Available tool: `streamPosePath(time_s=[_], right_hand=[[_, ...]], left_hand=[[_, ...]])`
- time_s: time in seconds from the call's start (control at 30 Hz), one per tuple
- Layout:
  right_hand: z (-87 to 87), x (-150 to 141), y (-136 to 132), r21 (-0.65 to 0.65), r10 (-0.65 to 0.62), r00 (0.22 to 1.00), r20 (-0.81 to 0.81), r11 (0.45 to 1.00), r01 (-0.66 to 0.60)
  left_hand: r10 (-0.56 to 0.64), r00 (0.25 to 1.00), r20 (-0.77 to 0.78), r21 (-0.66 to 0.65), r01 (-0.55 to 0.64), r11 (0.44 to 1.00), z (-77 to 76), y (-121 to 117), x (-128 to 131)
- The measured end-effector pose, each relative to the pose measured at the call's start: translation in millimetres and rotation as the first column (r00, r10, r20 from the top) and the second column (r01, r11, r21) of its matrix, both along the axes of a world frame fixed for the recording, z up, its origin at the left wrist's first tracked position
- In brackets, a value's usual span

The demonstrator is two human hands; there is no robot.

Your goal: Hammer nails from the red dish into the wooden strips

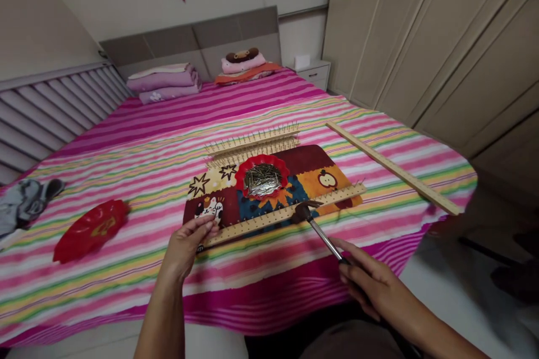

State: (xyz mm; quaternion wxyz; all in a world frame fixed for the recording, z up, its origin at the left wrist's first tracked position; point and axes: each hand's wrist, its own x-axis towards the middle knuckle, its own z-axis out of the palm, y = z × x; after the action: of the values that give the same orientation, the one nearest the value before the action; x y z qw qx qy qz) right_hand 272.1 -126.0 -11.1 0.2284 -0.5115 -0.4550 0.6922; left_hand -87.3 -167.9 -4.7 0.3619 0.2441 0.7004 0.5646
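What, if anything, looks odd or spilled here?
The setting looks odd: a hammer is held over a nailed strip on a bed, an unusual place for tools. The loose nails sit in a red bowl; no spill shows.

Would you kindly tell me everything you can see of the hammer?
The hammer has a dark head with a narrow claw-like prong pointing right, a shiny, metallic-looking shaft and a dark grip mostly hidden by the right hand, which holds it. It slants forward and leftward from that hand, its head at the nail-studded wooden strip. Whether the head touches the strip or its nails is unclear.
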Motion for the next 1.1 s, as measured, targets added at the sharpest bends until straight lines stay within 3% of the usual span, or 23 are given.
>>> streamPosePath(time_s=[0.13,0.3,0.73,0.9,1.1], right_hand=[[0.5,-2.3,-2.8,0.011,0.028,1.000,0.012,1.000,-0.028],[-1.0,-5.1,-5.1,-0.003,0.029,0.999,0.034,1.000,-0.029],[-2.6,-7.9,-3.3,0.011,0.097,0.995,0.016,0.995,-0.097],[0.5,-23.3,1.8,0.145,0.210,0.977,-0.020,0.968,-0.205],[20.0,-65.7,9.0,0.346,0.394,0.918,-0.045,0.868,-0.356]], left_hand=[[0.108,0.991,-0.078,0.029,-0.106,0.994,-20.4,-13.4,4.1],[0.153,0.988,-0.019,0.015,-0.153,0.988,-34.7,-13.4,8.2],[0.109,0.981,-0.163,-0.066,-0.121,0.990,-32.2,-4.6,10.4],[0.159,0.966,-0.204,-0.047,-0.172,0.984,-36.3,-3.3,16.8],[0.209,0.912,-0.353,-0.070,-0.248,0.966,-42.2,-4.7,22.6]])
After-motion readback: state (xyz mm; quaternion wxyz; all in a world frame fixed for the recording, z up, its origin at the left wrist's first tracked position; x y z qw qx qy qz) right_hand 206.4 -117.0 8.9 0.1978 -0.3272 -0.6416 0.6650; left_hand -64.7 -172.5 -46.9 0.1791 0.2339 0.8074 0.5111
